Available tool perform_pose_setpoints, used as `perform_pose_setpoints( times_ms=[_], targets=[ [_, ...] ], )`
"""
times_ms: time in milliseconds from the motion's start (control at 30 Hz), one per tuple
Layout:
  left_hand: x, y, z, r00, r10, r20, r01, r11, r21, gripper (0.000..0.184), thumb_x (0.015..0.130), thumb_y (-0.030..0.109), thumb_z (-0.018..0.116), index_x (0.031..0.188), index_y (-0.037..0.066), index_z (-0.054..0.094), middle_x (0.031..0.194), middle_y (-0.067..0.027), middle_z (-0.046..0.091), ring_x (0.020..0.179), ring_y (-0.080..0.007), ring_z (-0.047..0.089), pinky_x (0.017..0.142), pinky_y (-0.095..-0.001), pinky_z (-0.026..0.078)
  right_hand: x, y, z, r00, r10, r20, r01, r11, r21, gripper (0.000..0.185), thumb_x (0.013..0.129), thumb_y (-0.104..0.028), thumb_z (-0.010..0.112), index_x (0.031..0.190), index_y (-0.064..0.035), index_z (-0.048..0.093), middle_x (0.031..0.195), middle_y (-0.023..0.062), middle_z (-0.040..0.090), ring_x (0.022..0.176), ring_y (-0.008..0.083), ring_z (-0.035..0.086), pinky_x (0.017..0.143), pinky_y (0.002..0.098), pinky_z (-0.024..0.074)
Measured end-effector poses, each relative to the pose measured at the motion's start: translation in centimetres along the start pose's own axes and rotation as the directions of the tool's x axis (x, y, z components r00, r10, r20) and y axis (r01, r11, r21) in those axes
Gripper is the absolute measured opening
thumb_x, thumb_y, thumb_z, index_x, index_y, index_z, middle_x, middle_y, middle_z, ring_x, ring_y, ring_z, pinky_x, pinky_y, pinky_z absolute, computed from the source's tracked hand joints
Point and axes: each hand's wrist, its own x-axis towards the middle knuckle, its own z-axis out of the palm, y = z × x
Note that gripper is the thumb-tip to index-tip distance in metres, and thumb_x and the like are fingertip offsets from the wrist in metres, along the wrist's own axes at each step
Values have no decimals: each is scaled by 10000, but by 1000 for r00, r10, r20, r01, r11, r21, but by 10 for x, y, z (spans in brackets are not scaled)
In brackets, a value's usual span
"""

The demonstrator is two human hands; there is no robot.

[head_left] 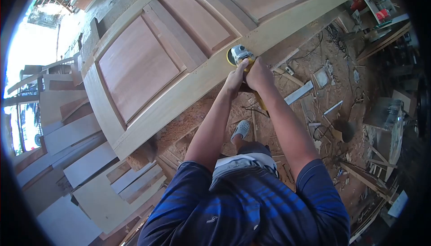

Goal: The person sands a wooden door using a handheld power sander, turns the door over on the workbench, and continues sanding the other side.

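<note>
A yellow angle grinder [241, 53] with a silver metal head rests its disc on the near rail of a wooden panel door [179, 94]. My left hand [235, 79] wraps round the tool's body from the left side. On the right, my right hand [260, 74] grips it too, close against the left. The rear of the yellow body shows below the hands. The door lies flat, with pale frame pieces and reddish recessed panels. Much of the disc is hidden under the metal head.
Stacked boards and sheets [92, 161] stand at the left. Wood scraps and sawdust cover the floor [305, 107], where a pale strip [298, 92] lies and cables [339, 37] tangle. Shelves with a red item [383, 14] stand at the upper right.
</note>
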Motion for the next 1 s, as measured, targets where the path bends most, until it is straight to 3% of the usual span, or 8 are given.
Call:
perform_pose_setpoints(
  times_ms=[67,300,367,400,533,600,800,1000],
  targets=[
    [-12,-3,-8,1000,18,-10,-19,999,-34,831,1014,698,637,1317,-73,695,1110,-146,757,918,-240,762,817,-381,639,0,3,10,998,-58,-10,58,998,-7,612,899,-376,788,1248,88,596,1159,345,742,1125,470,744,981,540,591],
    [-91,-45,-92,991,85,-107,-100,985,-139,703,1082,654,556,1291,0,712,1037,-117,748,868,-221,766,786,-364,648,-56,-29,45,913,-243,327,200,967,157,689,823,-439,811,1224,107,680,1079,344,764,1076,472,759,996,497,603],
    [-132,-46,-105,973,95,-209,-129,980,-153,702,1091,651,540,1300,1,705,1056,-113,746,885,-211,765,776,-362,647,-85,-46,71,904,-272,330,225,959,175,679,829,-455,799,1199,106,696,1057,337,769,1065,473,763,987,498,608],
    [-151,-48,-113,960,99,-261,-144,976,-162,702,1095,649,532,1304,2,702,1065,-111,745,893,-206,765,772,-361,646,-102,-66,70,884,-254,392,245,967,74,667,838,-464,789,1196,93,706,1072,330,771,1070,468,763,990,503,607],
    [-208,-73,-172,896,137,-423,-249,943,-221,731,1109,652,488,1417,3,621,1194,-129,722,994,-235,763,838,-373,658,-147,-110,146,801,-398,447,323,916,237,636,853,-428,766,1192,99,656,1055,347,762,1052,478,760,967,520,606],
    [-218,-96,-210,830,235,-505,-386,897,-217,770,1109,674,458,1429,-7,618,1196,-147,723,1010,-255,765,856,-374,657,-169,-140,163,789,-426,443,368,905,215,646,870,-415,758,1228,105,622,1057,347,760,1055,480,758,969,526,605],
    [-243,-100,-232,876,228,-425,-299,948,-107,839,1100,724,398,1477,-3,580,1247,-176,705,1044,-251,759,872,-380,655,-197,-157,162,776,-385,500,327,923,203,643,908,-367,721,1307,109,555,1077,354,752,1062,502,749,972,542,606],
    [-207,-80,-159,935,156,-320,-192,978,-84,835,1105,726,376,1453,5,611,1250,-167,711,1025,-248,763,823,-373,667,-168,-105,118,862,-309,401,283,951,122,629,911,-353,730,1292,117,557,1104,368,744,1060,498,752,957,545,613]
  ],
)
